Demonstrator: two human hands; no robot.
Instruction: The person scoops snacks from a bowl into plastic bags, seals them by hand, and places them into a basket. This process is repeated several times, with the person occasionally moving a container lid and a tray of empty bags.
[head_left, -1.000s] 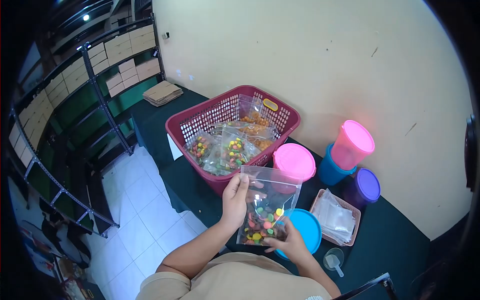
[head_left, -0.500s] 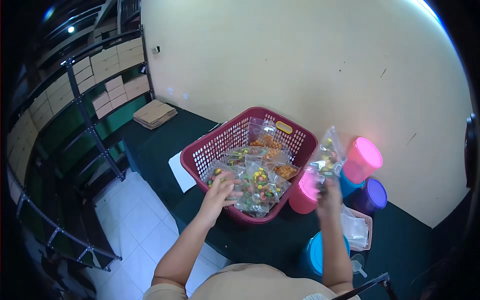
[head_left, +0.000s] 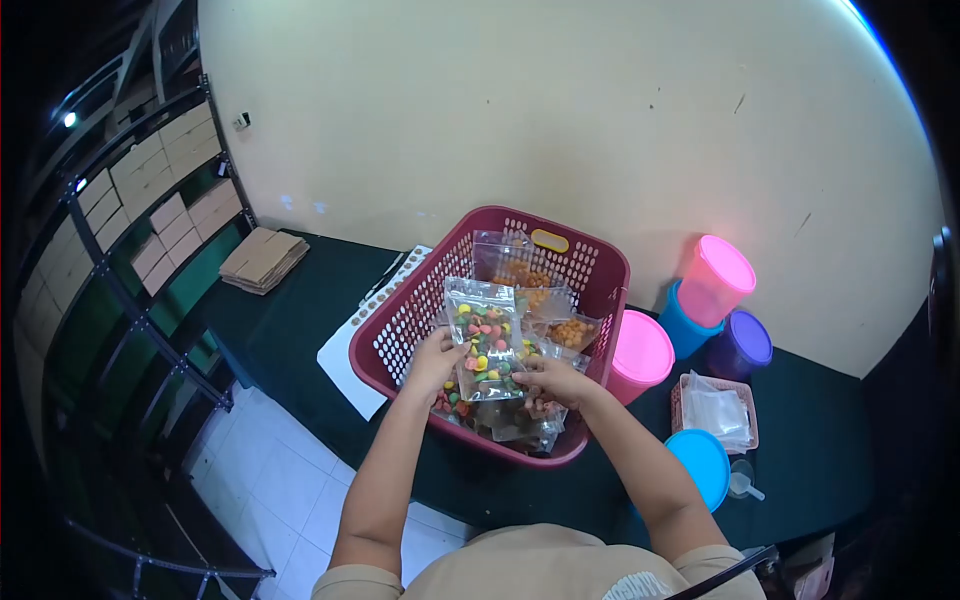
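Between both hands, over the maroon laundry basket, is a clear zip bag of colourful candy in yellow, red and green. My left hand is closed on its left edge. The lower right edge is pinched by my right hand. Under and behind it in the basket lie more clear bags, some with similar candy and others with orange pieces. Parts of those bags are hidden by my hands and the held bag.
Right of the basket stand pink tubs, a blue tub, a purple tub and a light-blue lid. A small basket holds clear bags beside a scoop. A printed sheet and flat cardboard lie left.
My right hand has come left from above the tubs to the basket, bringing the candy bag. My left hand now also grips that bag. The view has shifted slightly.
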